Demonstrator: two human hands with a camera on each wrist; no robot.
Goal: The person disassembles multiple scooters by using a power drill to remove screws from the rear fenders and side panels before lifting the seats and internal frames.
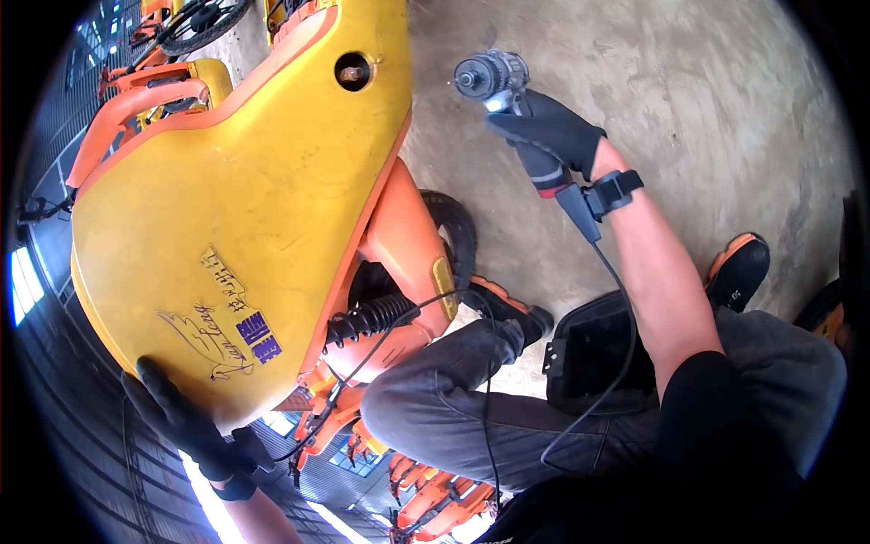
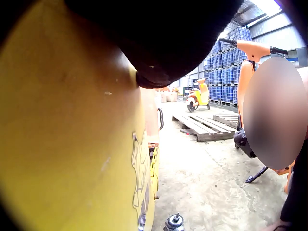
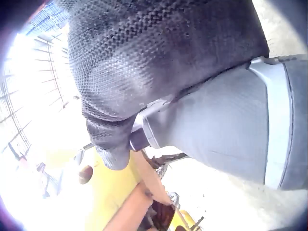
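A dark sleeve [image 1: 716,399] and denim-clad legs [image 1: 453,399] lie nearest the head camera. The gloved right hand [image 1: 557,131] grips a cordless drill [image 1: 489,74] round its handle, with the work light [image 1: 494,105] lit. The drill is held over bare concrete floor [image 1: 725,136], apart from the yellow body panel [image 1: 245,163] of an electric scooter. The gloved left hand [image 1: 177,417] rests on the panel's rounded edge near the printed logo [image 1: 217,335], fingers extended rather than curled round anything.

The drill looks compact but fairly dense, hard-cased and likely heaviest at its motor and base. The handle is the place to hold it, clear of the chuck. The panel looks like smooth, stiff plastic that could slip under a glove and scratch; its broad rim gives better support than the flat face.

Near the panel's far corner is a round recess [image 1: 352,72]. Beyond its lower edge are a coil spring [image 1: 372,319] and a tyre [image 1: 453,231]. A black case [image 1: 598,354] sits between the legs. Farther off lies a wooden pallet [image 2: 204,127], before stacked blue crates [image 2: 228,67].
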